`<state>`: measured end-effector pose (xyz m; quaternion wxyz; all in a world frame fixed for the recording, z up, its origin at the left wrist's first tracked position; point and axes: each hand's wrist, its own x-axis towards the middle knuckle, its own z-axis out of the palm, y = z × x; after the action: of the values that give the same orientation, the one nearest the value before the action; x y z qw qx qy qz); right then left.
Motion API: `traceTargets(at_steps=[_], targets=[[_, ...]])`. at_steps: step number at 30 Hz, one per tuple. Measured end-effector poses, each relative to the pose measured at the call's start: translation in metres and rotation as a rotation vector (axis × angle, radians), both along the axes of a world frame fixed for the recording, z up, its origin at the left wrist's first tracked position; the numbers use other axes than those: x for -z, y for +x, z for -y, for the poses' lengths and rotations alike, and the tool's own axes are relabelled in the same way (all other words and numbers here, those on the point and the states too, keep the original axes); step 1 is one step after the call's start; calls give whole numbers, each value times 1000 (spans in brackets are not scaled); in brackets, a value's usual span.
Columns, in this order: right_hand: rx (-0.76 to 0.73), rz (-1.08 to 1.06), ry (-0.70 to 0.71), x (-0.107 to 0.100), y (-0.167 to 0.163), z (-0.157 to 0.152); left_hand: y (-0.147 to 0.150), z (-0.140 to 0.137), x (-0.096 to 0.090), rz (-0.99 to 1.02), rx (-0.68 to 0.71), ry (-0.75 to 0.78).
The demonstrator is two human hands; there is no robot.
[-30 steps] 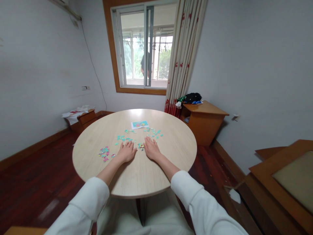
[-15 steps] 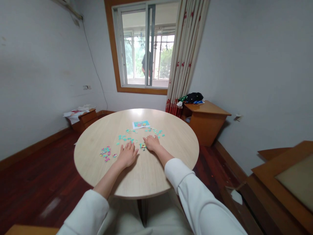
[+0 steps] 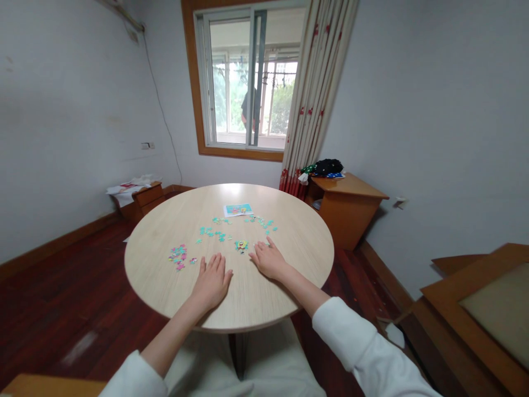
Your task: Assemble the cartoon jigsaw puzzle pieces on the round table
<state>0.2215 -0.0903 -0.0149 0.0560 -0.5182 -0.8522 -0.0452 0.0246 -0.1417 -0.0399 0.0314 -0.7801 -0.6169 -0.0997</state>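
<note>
My left hand lies flat on the round table, fingers stretched out and nothing in them. To its left is a heap of pink and teal jigsaw pieces. My right hand rests on the tabletop with its fingers apart, just right of a small joined yellow section of puzzle. Loose teal pieces lie beyond my left hand, and more pale and teal pieces are scattered beyond my right. A picture card in blue, pink and yellow lies behind them.
A wooden cabinet with dark cloth on top stands at the right beyond the table. A low wooden unit holds papers at the left. A person shows through the window. A wooden chair is at the right.
My right hand has drawn back to the right from the joined yellow section, its fingers now spread. My left hand has slid slightly toward me, away from the teal pieces.
</note>
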Motion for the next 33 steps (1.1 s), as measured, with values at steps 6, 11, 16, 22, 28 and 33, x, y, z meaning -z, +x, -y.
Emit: traceTargets(at_steps=[6, 11, 16, 22, 28, 33], targets=[[-90, -11, 15, -3, 8, 15, -5, 2, -8, -21, -100, 63], [-244, -44, -21, -6, 7, 29, -21, 2, -6, -23, -237, 109], [-363, -140, -55, -4, -13, 48, -32, -2, 6, 123, -204, 137], [-461, -310, -230, -4, -50, 59, -35, -6, 12, 381, -93, 108], [-418, -607, -300, 0, -58, 50, -34, -3, 10, 382, -57, 139], [-321, -695, -288, 6, -50, 43, -41, -3, 3, 520, -159, 155]])
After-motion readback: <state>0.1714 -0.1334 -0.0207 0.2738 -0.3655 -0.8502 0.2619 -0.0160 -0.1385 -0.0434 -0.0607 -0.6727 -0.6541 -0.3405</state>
